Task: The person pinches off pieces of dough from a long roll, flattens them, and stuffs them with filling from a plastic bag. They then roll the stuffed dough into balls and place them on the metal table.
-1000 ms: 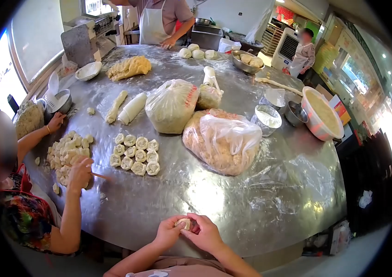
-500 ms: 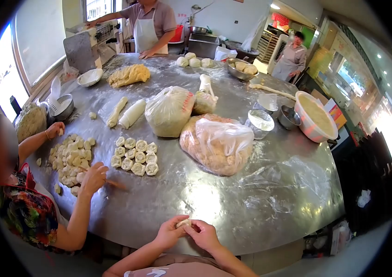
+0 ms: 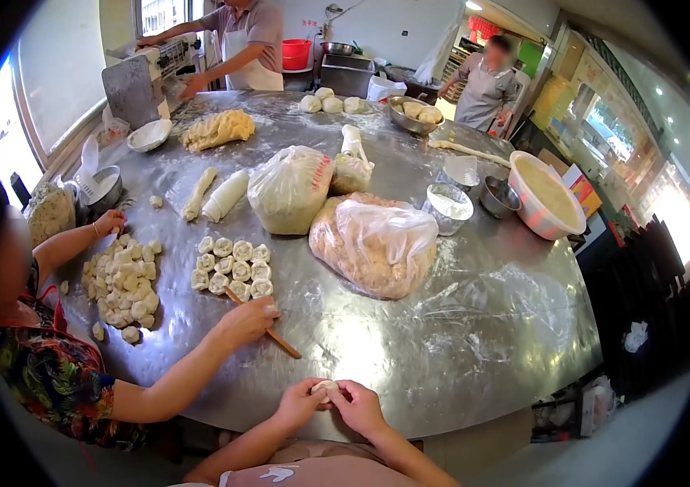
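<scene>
At the table's near edge, my left hand (image 3: 299, 402) and my right hand (image 3: 360, 406) meet around a small piece of dough (image 3: 325, 386). Fingers and thumbs of both hands pinch it from either side, hiding part of it. Beyond them, shaped dough pieces (image 3: 240, 270) stand in rows on the metal table. A co-worker's hand (image 3: 249, 319), reaching in from the left, holds a thin wooden rolling pin (image 3: 284, 343) between those rows and my hands. Further left lies a heap of cut dough lumps (image 3: 126, 280).
Across the metal table (image 3: 475, 357) sit a bag of orange-brown filling (image 3: 369, 256), a white plastic bag (image 3: 286, 193), a flour bowl (image 3: 449, 207) and a large tub (image 3: 546, 195). A yellow dough mass (image 3: 219, 130) lies farther back. Two people stand behind the table.
The co-worker's hand with the rolling pin has moved right, from the heap to in front of the rows. My hands still hold the dough. Behind, one person's arm has shifted toward the machine.
</scene>
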### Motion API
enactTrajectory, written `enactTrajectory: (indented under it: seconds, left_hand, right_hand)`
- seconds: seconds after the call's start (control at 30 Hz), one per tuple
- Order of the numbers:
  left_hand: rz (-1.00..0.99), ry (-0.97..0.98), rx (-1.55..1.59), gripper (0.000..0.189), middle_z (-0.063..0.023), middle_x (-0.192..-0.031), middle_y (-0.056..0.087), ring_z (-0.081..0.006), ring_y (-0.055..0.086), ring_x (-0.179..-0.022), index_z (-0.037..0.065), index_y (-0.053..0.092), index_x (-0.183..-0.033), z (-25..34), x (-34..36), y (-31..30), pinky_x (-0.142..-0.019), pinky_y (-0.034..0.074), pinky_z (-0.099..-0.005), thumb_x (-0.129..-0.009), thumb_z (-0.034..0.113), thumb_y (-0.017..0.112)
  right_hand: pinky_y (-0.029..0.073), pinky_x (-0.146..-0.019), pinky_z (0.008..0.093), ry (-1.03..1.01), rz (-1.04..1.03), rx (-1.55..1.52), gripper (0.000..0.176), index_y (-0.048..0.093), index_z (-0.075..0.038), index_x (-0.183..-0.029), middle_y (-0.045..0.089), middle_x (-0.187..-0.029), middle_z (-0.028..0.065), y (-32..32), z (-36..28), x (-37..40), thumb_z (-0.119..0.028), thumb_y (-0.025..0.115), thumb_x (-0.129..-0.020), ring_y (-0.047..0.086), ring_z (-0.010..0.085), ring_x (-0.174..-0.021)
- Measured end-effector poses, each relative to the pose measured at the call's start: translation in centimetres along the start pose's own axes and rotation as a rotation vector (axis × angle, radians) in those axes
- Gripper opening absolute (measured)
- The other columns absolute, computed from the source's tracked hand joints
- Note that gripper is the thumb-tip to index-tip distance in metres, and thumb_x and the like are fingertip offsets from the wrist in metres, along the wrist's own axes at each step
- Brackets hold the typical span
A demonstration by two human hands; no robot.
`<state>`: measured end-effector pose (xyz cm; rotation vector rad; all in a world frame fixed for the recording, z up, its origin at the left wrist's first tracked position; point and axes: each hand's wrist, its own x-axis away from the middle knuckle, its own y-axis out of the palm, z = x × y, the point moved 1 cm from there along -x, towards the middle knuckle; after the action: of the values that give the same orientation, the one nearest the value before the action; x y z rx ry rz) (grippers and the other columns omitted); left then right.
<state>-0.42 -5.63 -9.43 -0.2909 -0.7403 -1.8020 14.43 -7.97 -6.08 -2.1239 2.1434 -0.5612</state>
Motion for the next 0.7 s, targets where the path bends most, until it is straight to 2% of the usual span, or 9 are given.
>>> enactTrajectory:
  seconds: [0.1, 0.2, 0.27, 0.4, 0.43, 0.47, 0.53, 0.6, 0.7]
  left_hand:
    - [-0.044, 0.030, -0.114, 0.028, -0.0091, -0.104, 0.064, -0.0174, 0.065, -0.090, -0.004, 0.054, -0.123, -0.6, -0.7, -0.1, -0.078, 0.056, -0.0295, -0.097, 0.008, 0.053]
    - [-0.105, 0.095, -0.124, 0.028, -0.0079, -0.102, 0.066, -0.0143, 0.065, -0.085, -0.002, 0.057, -0.120, -0.5, -1.3, 0.7, -0.075, 0.055, -0.0285, -0.095, 0.010, 0.058]
    - [-0.003, 0.211, -0.423, 0.029, -0.0080, -0.102, 0.065, -0.0152, 0.064, -0.085, 0.000, 0.058, -0.118, 1.1, -1.9, 1.2, -0.073, 0.055, -0.0280, -0.092, 0.011, 0.061]
    - [0.238, 0.741, -0.789, 0.035, -0.0110, -0.100, 0.062, -0.0201, 0.064, -0.082, 0.003, 0.060, -0.116, 7.3, -4.4, 3.1, -0.072, 0.053, -0.0298, -0.082, 0.010, 0.069]
    - [0.260, 0.698, -0.912, 0.043, -0.0147, -0.101, 0.059, -0.0287, 0.061, -0.089, 0.004, 0.059, -0.115, 10.0, -4.8, 3.9, -0.078, 0.051, -0.0357, -0.074, 0.007, 0.072]
    - [0.308, 0.845, -0.938, 0.045, -0.0153, -0.104, 0.058, -0.0303, 0.059, -0.093, 0.004, 0.058, -0.116, 12.0, -6.0, 4.5, -0.082, 0.049, -0.0380, -0.073, 0.007, 0.073]
    - [0.408, 1.131, -0.982, 0.050, -0.0164, -0.109, 0.057, -0.0337, 0.055, -0.101, 0.005, 0.056, -0.117, 15.1, -9.0, 5.5, -0.090, 0.045, -0.0424, -0.071, 0.006, 0.073]
    - [0.410, 1.083, -1.001, 0.057, -0.0184, -0.125, 0.050, -0.0374, 0.043, -0.119, 0.006, 0.050, -0.125, 18.5, -11.4, 6.7, -0.102, 0.035, -0.0470, -0.074, 0.012, 0.073]
    - [0.522, 1.138, -1.165, 0.074, -0.0171, -0.135, 0.043, -0.0386, 0.036, -0.129, 0.010, 0.043, -0.133, 22.4, -14.8, 8.6, -0.107, 0.029, -0.0492, -0.068, 0.017, 0.078]
  right_hand:
    - [0.052, -0.070, 0.0281, 0.015, -0.003, 0.047, 0.025, 0.067, -0.001, -0.101, 0.069, -0.087, 0.0107, -1.0, -0.7, 0.0, -0.023, 0.066, -0.089, 0.065, 0.0157, -0.075]
    - [0.052, -0.068, 0.0281, -0.066, 0.184, 0.111, 0.022, 0.068, -0.002, -0.099, 0.070, -0.084, 0.0104, -3.2, 0.6, -0.6, -0.020, 0.067, -0.087, 0.066, 0.0153, -0.074]
    - [0.053, -0.069, 0.0309, -0.060, 0.384, 0.239, 0.020, 0.068, -0.003, -0.097, 0.069, -0.083, 0.0116, -6.4, 1.1, -0.9, -0.020, 0.067, -0.087, 0.067, 0.0190, -0.074]
    - [0.050, -0.065, 0.0279, 0.000, 0.673, 0.233, 0.016, 0.067, -0.002, -0.095, 0.068, -0.079, 0.0056, -15.1, 4.6, -0.9, -0.015, 0.064, -0.089, 0.061, 0.0118, -0.071]
    - [0.050, -0.065, 0.0268, 0.057, 0.729, 0.217, 0.014, 0.067, -0.001, -0.094, 0.067, -0.077, 0.0037, -17.2, 5.7, -0.5, -0.014, 0.063, -0.089, 0.060, 0.0099, -0.070]
    - [0.052, -0.069, 0.0324, 0.046, 0.789, 0.253, 0.018, 0.068, -0.003, -0.095, 0.069, -0.082, 0.0102, -19.2, 7.1, -0.2, -0.018, 0.064, -0.088, 0.065, 0.0186, -0.073]
    - [0.052, -0.067, 0.0318, 0.114, 0.857, 0.235, 0.018, 0.067, -0.001, -0.095, 0.068, -0.079, 0.0104, -22.5, 9.9, 0.6, -0.017, 0.065, -0.087, 0.064, 0.0180, -0.070]
    - [0.052, -0.070, 0.0330, 0.285, 0.859, 0.060, 0.018, 0.067, -0.001, -0.096, 0.068, -0.082, 0.0100, -24.3, 10.2, 1.2, -0.016, 0.065, -0.087, 0.064, 0.0197, -0.075]
    - [0.051, -0.078, 0.0343, 0.229, 0.946, 0.177, 0.024, 0.063, 0.000, -0.107, 0.063, -0.103, 0.0152, -26.4, 15.0, 1.2, -0.013, 0.064, -0.087, 0.063, 0.0239, -0.092]
